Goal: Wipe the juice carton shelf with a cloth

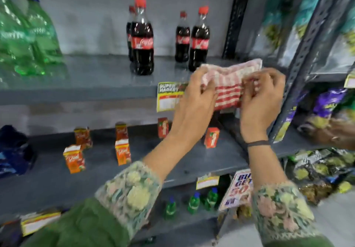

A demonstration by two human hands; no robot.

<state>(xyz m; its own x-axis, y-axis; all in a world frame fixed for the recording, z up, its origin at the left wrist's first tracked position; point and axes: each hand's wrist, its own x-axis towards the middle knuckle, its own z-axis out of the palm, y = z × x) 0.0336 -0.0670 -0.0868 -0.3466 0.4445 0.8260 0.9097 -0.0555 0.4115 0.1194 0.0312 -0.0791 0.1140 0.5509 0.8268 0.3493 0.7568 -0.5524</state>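
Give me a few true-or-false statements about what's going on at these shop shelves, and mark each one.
1. Both hands hold the striped cloth. True: left hand and right hand grip it.
2. The cloth is pressed onto the juice carton shelf. False: it is held up in the air, in front of the cola shelf's edge.
3. Cola bottles stand on the shelf above the juice cartons. True.
4. The juice cartons are stacked in one pile. False: they stand spread apart.

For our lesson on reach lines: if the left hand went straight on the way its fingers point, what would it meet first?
The left hand points up and forward; past the striped cloth it already grips, the nearest cola bottle probably comes first, though depth is unclear.
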